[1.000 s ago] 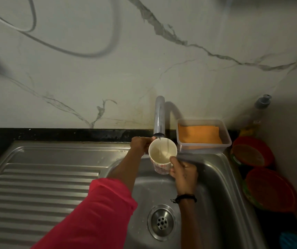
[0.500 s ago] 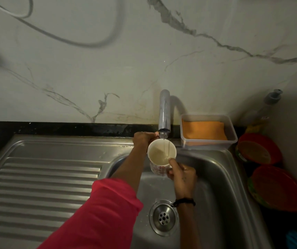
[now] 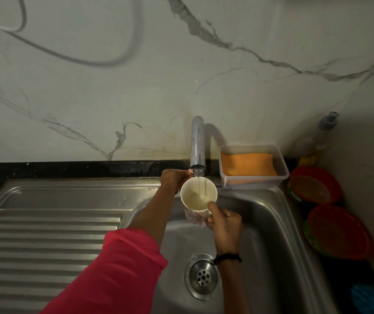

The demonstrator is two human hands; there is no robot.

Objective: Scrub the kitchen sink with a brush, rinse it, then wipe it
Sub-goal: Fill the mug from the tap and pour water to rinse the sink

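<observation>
Head view: the right hand (image 3: 225,225) holds a white cup (image 3: 198,198), grip curled round its side, under a thin stream from the tap (image 3: 197,143) above the steel sink (image 3: 260,223); the left hand (image 3: 173,177) reaches behind the cup, its grip curled, on what unclear

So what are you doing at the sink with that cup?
A person is filling a white patterned cup under the chrome tap. The right hand holds the cup over the steel sink basin, while the left hand reaches behind the cup to the base of the tap. A thin stream of water runs into the cup. An orange cloth waits in a clear plastic tub on the ledge beside the tap.
</observation>
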